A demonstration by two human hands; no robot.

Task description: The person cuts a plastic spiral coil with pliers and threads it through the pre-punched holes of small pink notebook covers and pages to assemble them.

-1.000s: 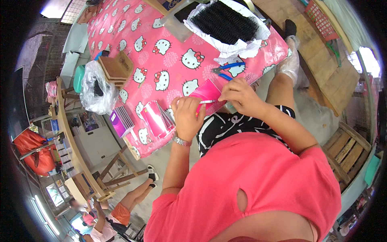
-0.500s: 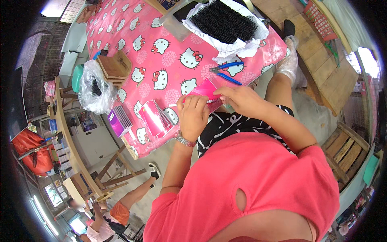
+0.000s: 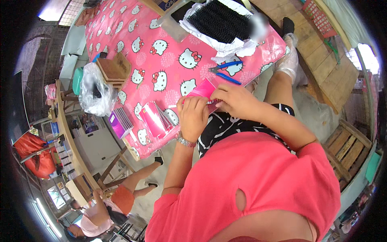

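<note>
A pink spiral-bound notebook [image 3: 202, 89] rests at the table's near edge, just above my lap. My left hand [image 3: 194, 113], with a metal-band watch at the wrist, closes over its near left part. On its near right edge, the curled fingers of my right hand [image 3: 233, 100] pinch close to the binding; their tips are partly hidden. A short stretch of binding shows between the two hands. Blue-handled cutting pliers [image 3: 227, 72] lie beyond my right hand, jaws to the left. Left of my left hand sit a stack of pink spiral notebooks [image 3: 155, 119] and a purple stack [image 3: 120, 123].
Black coils [image 3: 217, 22] lie heaped on white paper at the table's far right. A clear plastic bag [image 3: 96, 94] and brown boards [image 3: 113, 69] sit at the left edge. A wooden bench [image 3: 318, 60] stands right; another person [image 3: 100, 213] is at lower left.
My right hand has shifted slightly left and its fingers have curled in closer to the notebook's edge. My left hand stays put. The other person at lower left has changed posture.
</note>
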